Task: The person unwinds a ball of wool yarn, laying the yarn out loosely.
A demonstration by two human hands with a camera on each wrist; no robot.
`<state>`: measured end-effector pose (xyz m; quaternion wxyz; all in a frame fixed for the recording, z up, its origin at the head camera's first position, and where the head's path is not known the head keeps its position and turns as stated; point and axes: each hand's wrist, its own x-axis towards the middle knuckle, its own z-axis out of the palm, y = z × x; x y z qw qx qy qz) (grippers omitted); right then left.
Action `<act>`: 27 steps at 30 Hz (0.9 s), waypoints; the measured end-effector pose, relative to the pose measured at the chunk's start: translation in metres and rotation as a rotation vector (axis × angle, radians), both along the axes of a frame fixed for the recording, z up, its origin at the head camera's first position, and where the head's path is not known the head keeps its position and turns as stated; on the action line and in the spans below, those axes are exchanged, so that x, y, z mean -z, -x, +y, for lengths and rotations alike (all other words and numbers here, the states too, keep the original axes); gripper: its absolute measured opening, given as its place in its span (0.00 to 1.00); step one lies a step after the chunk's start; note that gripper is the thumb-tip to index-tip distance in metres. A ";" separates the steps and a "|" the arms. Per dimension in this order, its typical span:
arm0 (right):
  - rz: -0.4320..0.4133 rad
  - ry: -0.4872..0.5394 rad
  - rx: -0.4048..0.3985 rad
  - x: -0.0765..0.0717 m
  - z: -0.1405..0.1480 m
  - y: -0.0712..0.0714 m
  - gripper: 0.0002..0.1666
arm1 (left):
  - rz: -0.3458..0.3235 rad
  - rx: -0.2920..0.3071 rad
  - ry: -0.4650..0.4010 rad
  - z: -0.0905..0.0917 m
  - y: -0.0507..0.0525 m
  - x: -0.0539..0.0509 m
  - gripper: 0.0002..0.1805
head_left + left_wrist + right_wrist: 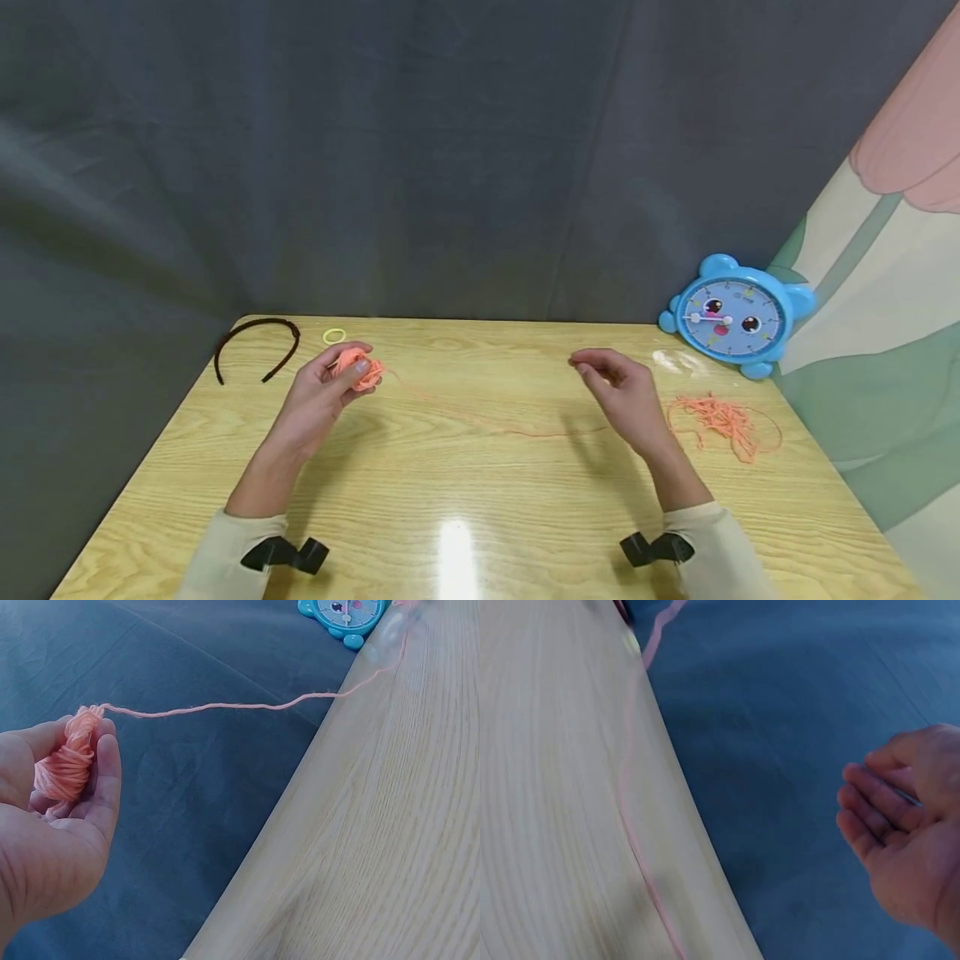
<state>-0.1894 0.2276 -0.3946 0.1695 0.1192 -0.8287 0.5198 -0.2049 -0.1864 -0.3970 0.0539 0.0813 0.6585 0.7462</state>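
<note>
My left hand [311, 404] grips a small wound bundle of orange-pink yarn [351, 367], thumb on one side and fingers on the other. In the left wrist view the left hand [67, 832] curls round the yarn bundle [69, 769], and a single strand [225, 706] runs from its top toward the clock side. My right hand [626, 400] is above the table at the right, its fingers loosely bent. The right wrist view shows the right hand [907, 817] holding nothing, apart from the strand [641, 862].
A loose yarn heap [727, 421] lies on the wooden table [450, 483] at the right, below a blue bear-shaped clock [735, 317]. A dark headband [258, 322] and a yellow ring [327, 340] lie at the back left. A dark curtain [450, 167] stands behind.
</note>
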 end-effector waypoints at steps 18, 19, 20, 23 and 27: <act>-0.123 0.247 -0.314 0.016 -0.116 0.017 0.14 | 0.006 0.003 0.026 0.005 0.000 0.000 0.16; -0.130 0.253 -0.320 0.017 -0.120 0.018 0.14 | 0.003 0.001 0.029 0.006 -0.001 0.000 0.16; -0.136 0.255 -0.324 0.018 -0.125 0.018 0.14 | 0.000 0.000 0.034 0.006 -0.001 0.000 0.16; -0.156 0.257 -0.340 0.020 -0.137 0.019 0.13 | -0.004 -0.003 0.042 0.007 -0.001 0.001 0.17; -0.198 0.249 -0.358 0.025 -0.150 0.020 0.12 | 0.004 0.007 0.053 0.008 -0.001 0.002 0.19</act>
